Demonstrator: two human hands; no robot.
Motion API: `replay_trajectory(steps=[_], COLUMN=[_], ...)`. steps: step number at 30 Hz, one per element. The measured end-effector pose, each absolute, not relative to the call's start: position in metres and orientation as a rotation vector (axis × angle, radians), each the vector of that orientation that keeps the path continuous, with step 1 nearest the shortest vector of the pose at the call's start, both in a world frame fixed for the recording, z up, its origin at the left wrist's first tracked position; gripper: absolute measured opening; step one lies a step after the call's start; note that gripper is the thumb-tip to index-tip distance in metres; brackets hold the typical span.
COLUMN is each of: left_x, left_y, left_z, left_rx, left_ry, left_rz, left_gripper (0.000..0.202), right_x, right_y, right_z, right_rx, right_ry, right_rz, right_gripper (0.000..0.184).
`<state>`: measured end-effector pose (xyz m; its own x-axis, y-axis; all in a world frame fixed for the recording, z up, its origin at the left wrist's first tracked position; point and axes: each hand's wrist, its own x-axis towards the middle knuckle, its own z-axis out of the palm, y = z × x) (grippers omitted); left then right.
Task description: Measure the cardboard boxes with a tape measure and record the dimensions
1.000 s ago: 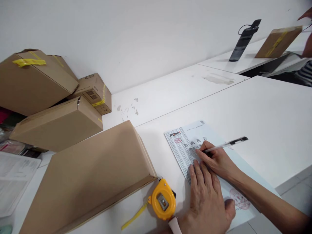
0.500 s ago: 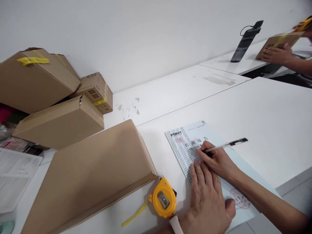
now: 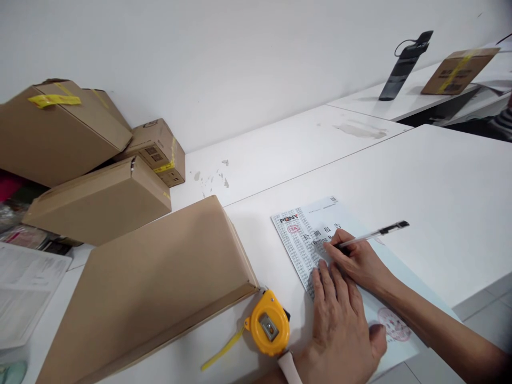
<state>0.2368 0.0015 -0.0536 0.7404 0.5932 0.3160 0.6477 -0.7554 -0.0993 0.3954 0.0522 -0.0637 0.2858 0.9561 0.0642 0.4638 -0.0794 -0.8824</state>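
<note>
My right hand (image 3: 357,261) pinches a clear pen (image 3: 374,233) with a black cap, its tip on a printed sheet of paper (image 3: 316,224) that lies on the white table (image 3: 432,186). My left hand (image 3: 341,325) lies flat on the same sheet, fingers stretched out, just below the right hand. A yellow tape measure (image 3: 267,323) sits beside my left wrist, a short length of its tape pulled out to the left. A large flat cardboard box (image 3: 148,288) lies left of the paper.
Several cardboard boxes (image 3: 80,160) are stacked against the wall at the left, with papers (image 3: 24,293) in front of them. On the far table at the right stand a black device (image 3: 402,66) and a small taped box (image 3: 458,70).
Another person's hands, which held the small box on the far table, have left the view. My own hands and the pen have barely moved.
</note>
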Motion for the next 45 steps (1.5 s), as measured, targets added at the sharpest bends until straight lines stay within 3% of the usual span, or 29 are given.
replay_trajectory(steps=[45], left_x=[0.2398], left_y=[0.0022], left_z=[-0.0549], left_rx=[-2.792], left_ry=[-0.997], left_rz=[-0.372], left_gripper=[0.082], right_x=[0.3946], right_y=[0.0527], right_z=[-0.0600], right_rx=[-1.723], right_ry=[-1.305], right_rz=[0.695], right_gripper=[0.032])
